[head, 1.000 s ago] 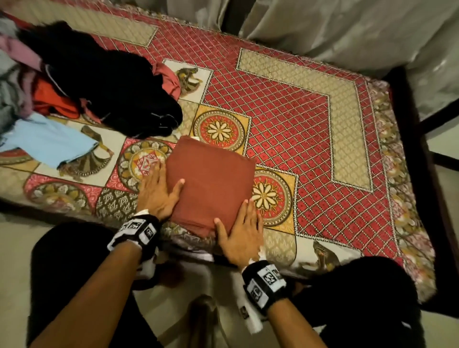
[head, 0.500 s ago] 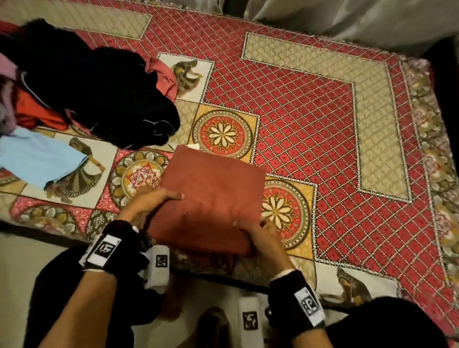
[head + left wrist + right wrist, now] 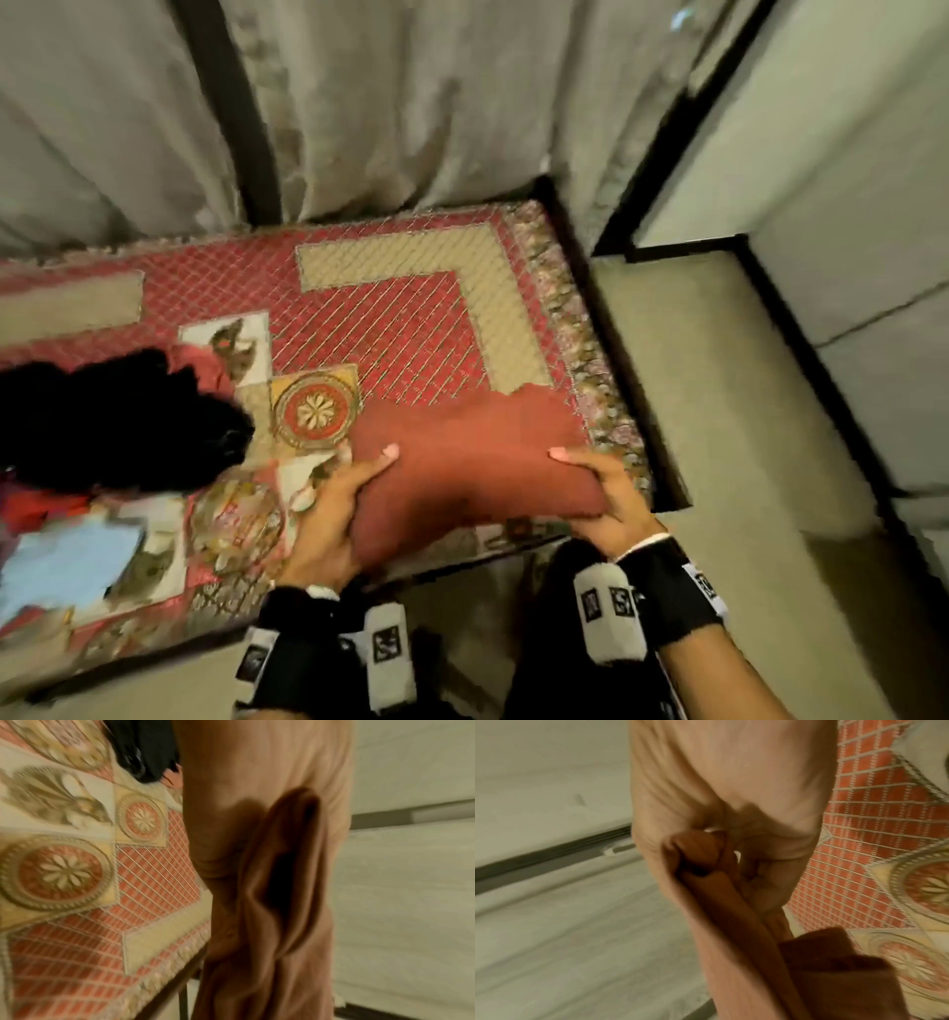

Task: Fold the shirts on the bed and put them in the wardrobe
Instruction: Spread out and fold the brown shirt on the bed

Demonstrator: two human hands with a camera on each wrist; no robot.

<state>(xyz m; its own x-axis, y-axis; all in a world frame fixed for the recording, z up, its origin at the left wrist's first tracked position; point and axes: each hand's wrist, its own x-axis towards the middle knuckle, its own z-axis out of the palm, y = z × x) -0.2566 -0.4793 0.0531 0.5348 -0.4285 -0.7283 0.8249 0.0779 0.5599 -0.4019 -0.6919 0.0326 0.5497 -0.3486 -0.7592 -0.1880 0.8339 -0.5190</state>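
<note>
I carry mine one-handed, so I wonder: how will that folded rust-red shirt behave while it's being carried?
Probably floppy: the folded shirt sags between the left hand and right hand. Likely light, since thumbs on top suffice. Its layers gape at the edge in the left wrist view, so it may unfold one-handed.

Black wristbands are worn on both bare forearms. White camera units with square black-and-white markers are strapped on.

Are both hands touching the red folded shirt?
Touching. In the head view, the left hand and right hand each grip one side of the red shirt, thumbs pressed on top, fingers hidden underneath.
</note>
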